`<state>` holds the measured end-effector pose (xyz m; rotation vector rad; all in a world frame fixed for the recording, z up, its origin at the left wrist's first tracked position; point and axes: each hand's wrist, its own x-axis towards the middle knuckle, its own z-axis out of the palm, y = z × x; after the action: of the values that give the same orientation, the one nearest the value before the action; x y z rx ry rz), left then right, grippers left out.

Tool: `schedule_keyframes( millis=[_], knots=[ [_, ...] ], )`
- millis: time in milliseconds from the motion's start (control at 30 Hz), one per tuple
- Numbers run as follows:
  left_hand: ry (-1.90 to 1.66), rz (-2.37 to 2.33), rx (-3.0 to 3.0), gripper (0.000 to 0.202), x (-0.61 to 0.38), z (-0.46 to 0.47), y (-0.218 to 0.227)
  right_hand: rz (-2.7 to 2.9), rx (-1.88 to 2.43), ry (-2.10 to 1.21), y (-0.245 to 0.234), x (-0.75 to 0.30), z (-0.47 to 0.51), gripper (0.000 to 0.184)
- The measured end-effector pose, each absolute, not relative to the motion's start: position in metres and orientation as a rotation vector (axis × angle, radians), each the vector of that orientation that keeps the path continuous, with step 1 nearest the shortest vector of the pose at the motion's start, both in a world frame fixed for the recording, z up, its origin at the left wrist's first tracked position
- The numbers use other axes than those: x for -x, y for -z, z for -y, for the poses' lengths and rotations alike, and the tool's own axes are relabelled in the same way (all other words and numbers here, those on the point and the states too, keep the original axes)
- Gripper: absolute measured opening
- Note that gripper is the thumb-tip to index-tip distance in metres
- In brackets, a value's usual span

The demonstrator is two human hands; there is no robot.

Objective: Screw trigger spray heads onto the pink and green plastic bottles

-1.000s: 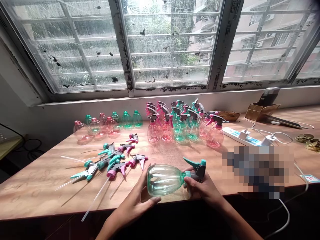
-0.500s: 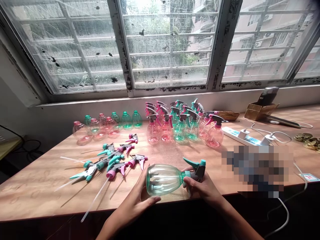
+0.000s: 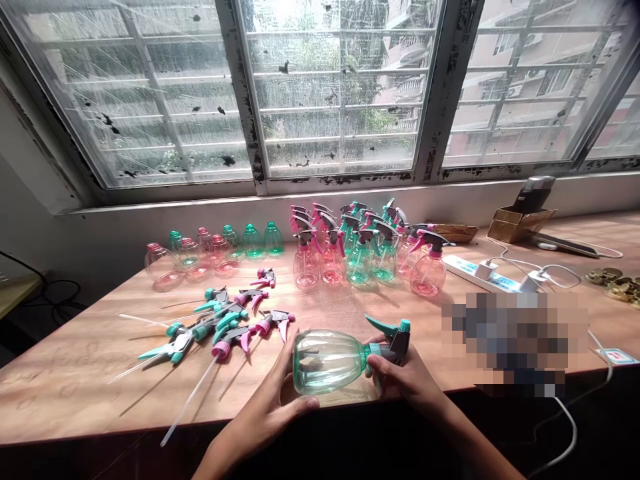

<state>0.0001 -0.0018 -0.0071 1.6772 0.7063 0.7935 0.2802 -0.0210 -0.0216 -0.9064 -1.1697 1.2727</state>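
Observation:
A clear green spray bottle (image 3: 330, 360) lies on its side in the air just over the table's front edge, its base to the left. My left hand (image 3: 283, 383) wraps round the base end, thumb below and fingers behind. At the neck, my right hand (image 3: 400, 377) is closed on the teal collar of the spray head (image 3: 395, 340), whose trigger points up and left. Left of my hands lie several loose pink and teal spray heads (image 3: 230, 327) with thin dip tubes.
Several fitted spray bottles (image 3: 360, 263) stand at the back middle. Open pink and green bottles (image 3: 190, 257) stand back left. To the right are a white power strip (image 3: 483, 273) with plugs, a cardboard box (image 3: 520, 222), gold-coloured pieces (image 3: 620, 283) and a blurred-out patch.
Almost nothing differs. Both hands keep hold of the green bottle and its spray head in the same place; the view has shifted very slightly.

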Motion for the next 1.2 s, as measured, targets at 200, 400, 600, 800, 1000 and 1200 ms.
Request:
schedule_keyframes(
  millis=[200, 400, 600, 800, 1000, 1200],
  knots=[
    [-0.856, -0.692, -1.724, 0.085, -0.0022, 0.0024, 0.0111, 1.170, 0.909, -1.270, 0.0215, -0.2798, 0.0201, 0.041],
    [-0.834, -0.703, -1.678, 0.101, -0.0023, 0.0012, 0.0098, 1.173, 0.909, -1.282, 0.0223, -0.2798, 0.0204, 0.041],
    [-0.816, -0.777, -1.770, 0.091, 0.0001, 0.0013, 0.0074, 1.158, 0.892, -1.292, 0.0223, -0.2791, 0.0207, 0.042],
    [-0.895, -0.702, -1.724, 0.083, -0.0059, 0.0028, 0.0079, 1.185, 0.906, -1.284, 0.0209, -0.2799, 0.0214, 0.039],
    [-0.860, -0.794, -1.788, 0.099, -0.0018, 0.0018, 0.0081, 1.199, 0.915, -1.265, 0.0198, -0.2805, 0.0224, 0.038],
    [-0.855, -0.834, -1.834, 0.087, -0.0002, -0.0003, 0.0116, 1.181, 0.906, -1.277, 0.0223, -0.2804, 0.0210, 0.039]
  ],
)
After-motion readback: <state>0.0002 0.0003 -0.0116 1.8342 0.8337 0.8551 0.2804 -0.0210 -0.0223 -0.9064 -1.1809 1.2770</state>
